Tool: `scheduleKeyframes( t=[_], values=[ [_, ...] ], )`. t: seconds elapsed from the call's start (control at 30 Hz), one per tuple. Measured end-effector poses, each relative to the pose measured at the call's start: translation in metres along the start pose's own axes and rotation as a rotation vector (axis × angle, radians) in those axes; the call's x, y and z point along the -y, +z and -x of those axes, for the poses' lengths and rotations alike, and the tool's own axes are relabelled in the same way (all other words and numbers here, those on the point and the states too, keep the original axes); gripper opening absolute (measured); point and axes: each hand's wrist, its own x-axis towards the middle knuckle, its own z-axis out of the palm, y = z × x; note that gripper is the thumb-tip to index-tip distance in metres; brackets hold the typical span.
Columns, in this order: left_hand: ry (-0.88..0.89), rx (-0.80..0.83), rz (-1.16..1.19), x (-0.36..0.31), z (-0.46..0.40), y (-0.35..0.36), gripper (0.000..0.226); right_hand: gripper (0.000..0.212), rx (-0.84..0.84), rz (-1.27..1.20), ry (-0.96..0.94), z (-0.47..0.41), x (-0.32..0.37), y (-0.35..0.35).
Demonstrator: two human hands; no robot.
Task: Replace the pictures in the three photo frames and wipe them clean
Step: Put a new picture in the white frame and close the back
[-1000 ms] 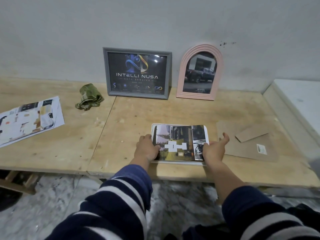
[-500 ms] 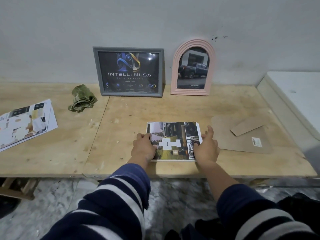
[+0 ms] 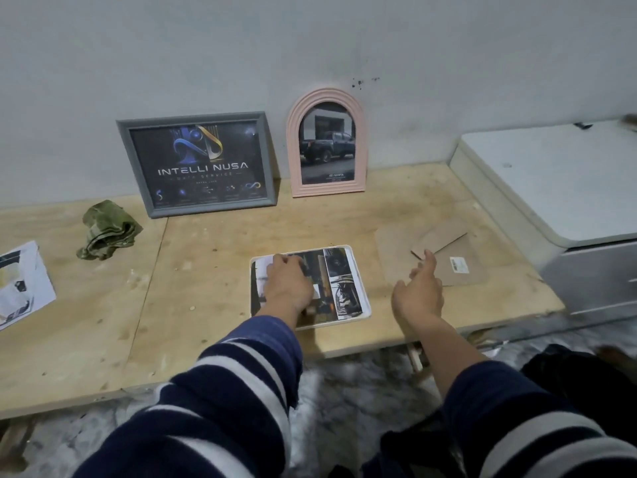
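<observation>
A white rounded photo frame (image 3: 360, 307) lies flat near the table's front edge with a collage picture (image 3: 341, 281) on it. My left hand (image 3: 287, 288) rests palm down on the picture's left half, fingers spread. My right hand (image 3: 418, 293) hovers open to the right of the frame, holding nothing, fingers pointing at a brown cardboard backing (image 3: 437, 258). A grey frame (image 3: 198, 165) with a dark logo print and a pink arched frame (image 3: 326, 143) with a truck photo lean on the wall. A crumpled green cloth (image 3: 107, 229) lies at the left.
Printed sheets (image 3: 20, 282) lie at the far left of the wooden table (image 3: 206, 270). A white cabinet (image 3: 558, 181) stands against the table's right end. A loose cardboard piece (image 3: 439, 239) lies on the backing.
My right hand has left the frame's right edge and moved right toward the cardboard. My left hand slid further onto the picture. The view shifted.
</observation>
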Motion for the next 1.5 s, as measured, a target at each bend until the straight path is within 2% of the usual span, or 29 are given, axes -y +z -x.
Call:
scheduleKeyframes(
  t=[0.17, 0.23, 0.3, 0.6, 0.73, 0.87, 0.93, 1.0, 1.1, 1.23, 1.33, 1.5],
  values=[
    [0.134, 0.168, 0.147, -0.063, -0.014, 0.037, 0.036, 0.077, -0.023, -0.048, 0.160, -0.031, -0.029, -0.036],
    [0.120, 0.243, 0.264, -0.083, -0.018, 0.050, 0.035, 0.077, -0.044, -0.061, 0.198, -0.042, -0.038, -0.047],
    [0.124, 0.293, 0.286, -0.103, -0.024, 0.065, 0.034, 0.080, -0.058, -0.060, 0.236, -0.057, -0.047, -0.056],
    [0.090, 0.285, 0.138, -0.134, -0.035, 0.106, 0.051, 0.089, -0.013, 0.056, 0.270, -0.095, -0.064, -0.067],
    [0.062, 0.313, 0.119, -0.142, -0.024, 0.111, 0.070, 0.093, -0.057, 0.042, 0.303, -0.103, -0.066, -0.066],
    [0.004, 0.348, 0.180, -0.146, -0.020, 0.109, 0.072, 0.075, -0.132, 0.032, 0.312, -0.111, -0.063, -0.065],
    [-0.033, 0.352, 0.226, -0.148, -0.018, 0.107, 0.075, 0.064, -0.168, -0.052, 0.341, -0.114, -0.060, -0.070],
    [-0.055, 0.346, 0.267, -0.148, -0.017, 0.105, 0.077, 0.058, -0.156, -0.242, 0.362, -0.114, -0.057, -0.079],
    [-0.038, 0.342, 0.275, -0.148, -0.015, 0.106, 0.075, 0.066, -0.120, -0.464, 0.406, -0.112, -0.052, -0.093],
    [-0.119, 0.351, 0.317, -0.152, -0.017, 0.100, 0.070, 0.068, -0.114, -0.571, 0.459, -0.103, -0.043, -0.102],
    [-0.221, 0.351, 0.501, -0.149, -0.026, 0.097, 0.062, 0.067, -0.140, -0.602, 0.465, -0.093, -0.035, -0.109],
    [-0.247, 0.235, 0.608, -0.137, -0.025, 0.068, 0.051, 0.067, -0.128, -0.607, 0.464, -0.081, -0.026, -0.113]
  ],
)
